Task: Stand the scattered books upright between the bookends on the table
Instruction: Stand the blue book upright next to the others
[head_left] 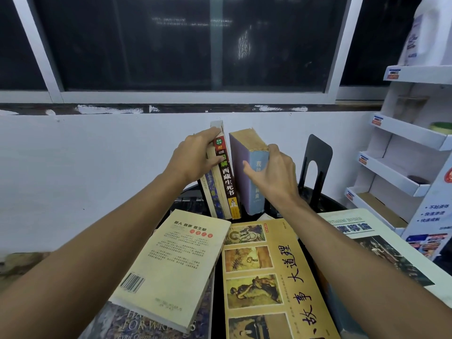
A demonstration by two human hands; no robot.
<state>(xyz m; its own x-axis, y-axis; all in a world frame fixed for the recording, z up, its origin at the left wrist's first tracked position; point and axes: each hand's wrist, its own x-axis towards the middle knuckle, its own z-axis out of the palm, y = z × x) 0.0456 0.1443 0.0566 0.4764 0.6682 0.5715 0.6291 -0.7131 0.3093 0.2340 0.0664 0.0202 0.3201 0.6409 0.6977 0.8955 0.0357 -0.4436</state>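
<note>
Presently both arms reach forward across the table [329, 203] to its far edge. The left hand [195, 156] grips a few upright books [226, 177]: its fingers curl over their tops and its thumb presses the red-and-black spine. The right hand [274, 173] clasps a thick blue book [253, 167] standing just beside them, with the thumb spread on the purple cover and the fingers wrapped over the worn top corner. A narrow gap shows between this book and the others, which lean slightly left. A black bookend [315, 165] stands upright to the right, apart from the thick book.

The left wrist covers the left end of the row, so what props it there cannot be made out. The right forearm hides part of the table's dark top.

Nearer the front edge several books lie flat: a cream book [176, 265] back cover up, resting on a dark book [137, 324] that the frame cuts off; a yellow book [269, 277] with picture panels; and a white book [367, 241] at the right edge.

Behind the table are a pale wall [97, 155] and a dark window [171, 45]. A white display rack [403, 148] stands at the right.
</note>
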